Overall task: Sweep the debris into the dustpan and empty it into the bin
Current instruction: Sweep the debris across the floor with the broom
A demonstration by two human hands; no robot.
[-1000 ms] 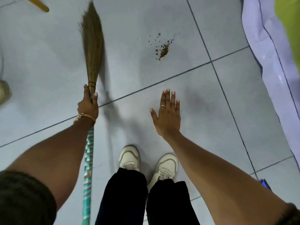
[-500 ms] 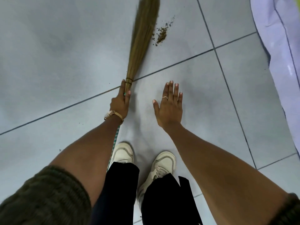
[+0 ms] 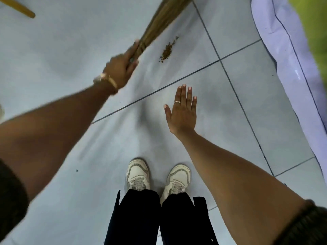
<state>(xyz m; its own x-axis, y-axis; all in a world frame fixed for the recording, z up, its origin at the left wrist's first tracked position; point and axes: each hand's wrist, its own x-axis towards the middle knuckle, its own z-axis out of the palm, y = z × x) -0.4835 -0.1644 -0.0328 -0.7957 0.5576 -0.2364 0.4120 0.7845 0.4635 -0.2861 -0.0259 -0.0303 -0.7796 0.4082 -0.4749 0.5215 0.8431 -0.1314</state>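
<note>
A small pile of brown debris (image 3: 167,51) lies on the grey floor tile ahead of my feet. My left hand (image 3: 122,66) grips a straw broom (image 3: 164,18) where the bristles are bound; the bristles slant up and right, out of the top edge, just left of the debris. My right hand (image 3: 182,112) hangs flat and open over the floor, fingers together and thumb out, holding nothing. No dustpan or bin is in view.
A pale lilac sheet (image 3: 283,55) with a green object (image 3: 311,27) on it runs along the right edge. A wooden stick end (image 3: 19,8) shows at top left. My white shoes (image 3: 155,175) stand below the hands.
My left hand has swung the broom from the left toward the debris and lifted forward, so the bristles now slant up to the right. The debris pile looks tighter. The right hand stayed open.
</note>
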